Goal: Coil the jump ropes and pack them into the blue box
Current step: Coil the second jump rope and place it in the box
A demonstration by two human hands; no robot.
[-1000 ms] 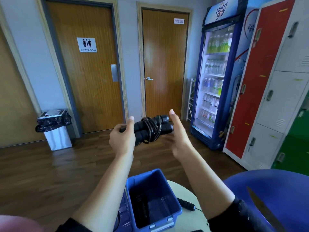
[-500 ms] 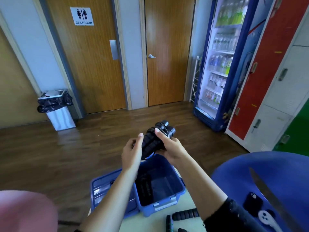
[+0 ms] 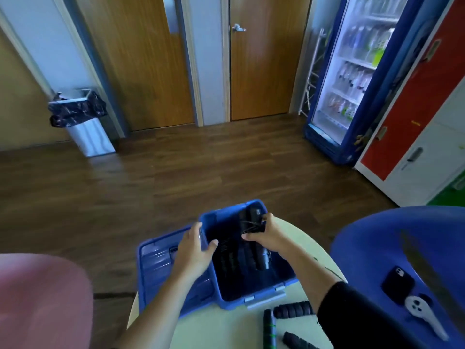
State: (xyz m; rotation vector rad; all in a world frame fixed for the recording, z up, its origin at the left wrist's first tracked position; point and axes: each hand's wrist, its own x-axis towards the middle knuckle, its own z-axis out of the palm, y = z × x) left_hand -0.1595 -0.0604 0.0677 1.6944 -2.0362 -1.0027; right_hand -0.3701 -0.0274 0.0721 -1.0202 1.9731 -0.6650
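The open blue box (image 3: 261,294) stands on a pale round table (image 3: 221,326). My right hand (image 3: 266,235) grips a coiled black jump rope (image 3: 250,221) and holds it inside the box at its far end. My left hand (image 3: 195,248) holds the box's left wall, thumb inside and fingers outside. Another coiled black rope (image 3: 241,259) lies on the box floor. Loose black handles (image 3: 293,309) of more ropes lie on the table in front of the box.
The box's blue lid (image 3: 161,263) lies at its left. A blue chair seat (image 3: 377,250) on the right carries a dark phone (image 3: 397,283) and a white device (image 3: 422,314). A pink seat (image 3: 40,298) is at lower left. A bin, doors, fridge and lockers stand farther off.
My right hand has lowered the coiled rope from above the box down into it. My left hand let go of the rope and took hold of the box's left wall.
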